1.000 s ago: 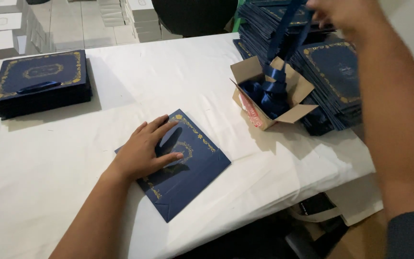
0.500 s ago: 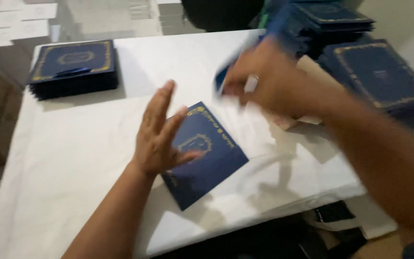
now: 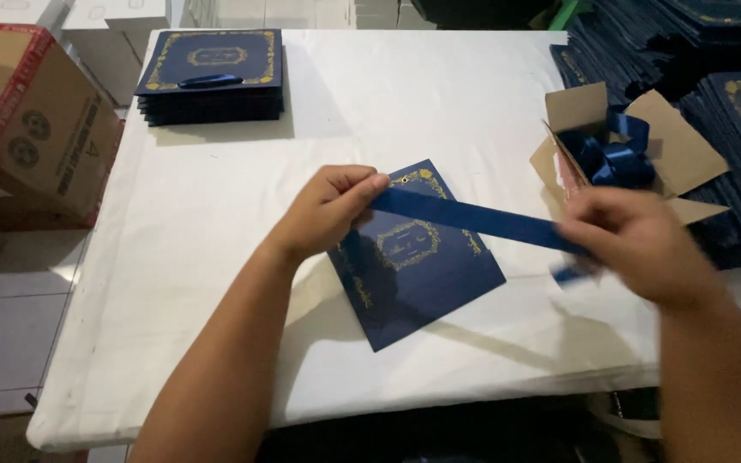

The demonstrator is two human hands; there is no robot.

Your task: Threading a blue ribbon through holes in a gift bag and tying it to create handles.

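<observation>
A dark blue ribbon [image 3: 473, 219] is stretched between both hands above a flat dark blue paper bag [image 3: 426, 266] with gold trim, which lies on the white table [image 3: 216, 257]. My left hand [image 3: 328, 210] pinches the ribbon's left end over the bag's upper corner. My right hand [image 3: 636, 244] grips the other end to the right of the bag, slightly blurred. Behind my right hand stands a small open cardboard box [image 3: 679, 146] holding more blue ribbon [image 3: 615, 154].
A stack of matching blue bags [image 3: 212, 77] sits at the table's far left. More blue bags [image 3: 731, 86] are piled at the right. A large brown carton [image 3: 27, 120] stands on the floor left of the table.
My right hand came down from the ribbon box with a ribbon. My left hand lifted off the bag and took the ribbon's other end. The ribbon is now pulled straight over the bag.
</observation>
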